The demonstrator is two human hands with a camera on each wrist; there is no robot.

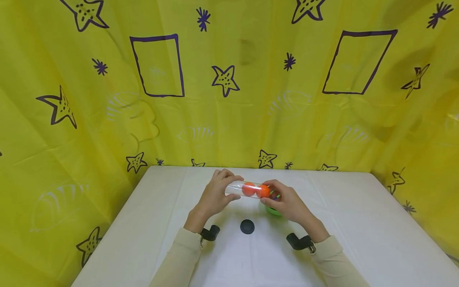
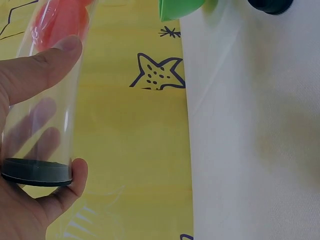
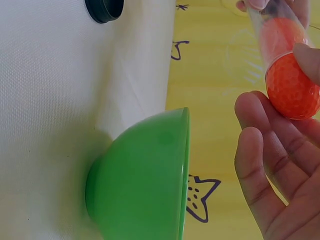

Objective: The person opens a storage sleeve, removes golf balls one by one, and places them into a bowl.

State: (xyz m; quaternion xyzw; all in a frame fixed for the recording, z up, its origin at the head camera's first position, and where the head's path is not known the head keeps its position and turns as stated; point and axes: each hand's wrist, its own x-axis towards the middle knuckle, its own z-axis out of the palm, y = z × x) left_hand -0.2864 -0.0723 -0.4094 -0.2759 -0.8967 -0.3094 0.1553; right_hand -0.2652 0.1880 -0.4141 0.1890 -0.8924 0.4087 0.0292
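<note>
No text, label, brand or number can be read. Only wordless signs are shown, printed on a yellow curtain: dark-outlined stars speckled inside, small dark bursts, two four-sided frames drawn in dark purple, and pale striped shapes. Part of the same star pattern is caught by both wrist cameras.

Left hand: grips the tube, thumb over its wall, two fingers showing through it, another fingertip beside the dark cap.
Tube: clear, its left end closed by the cap.
Ball: red, inside the tube, right of the thumb.
Bowl: green, partly seen, to the right.
Lid: black, partly seen, on the table, nearer than the bowl.
Table: white, on the near side.
Curtain: yellow, far side, with dark starfish drawings.
</note>
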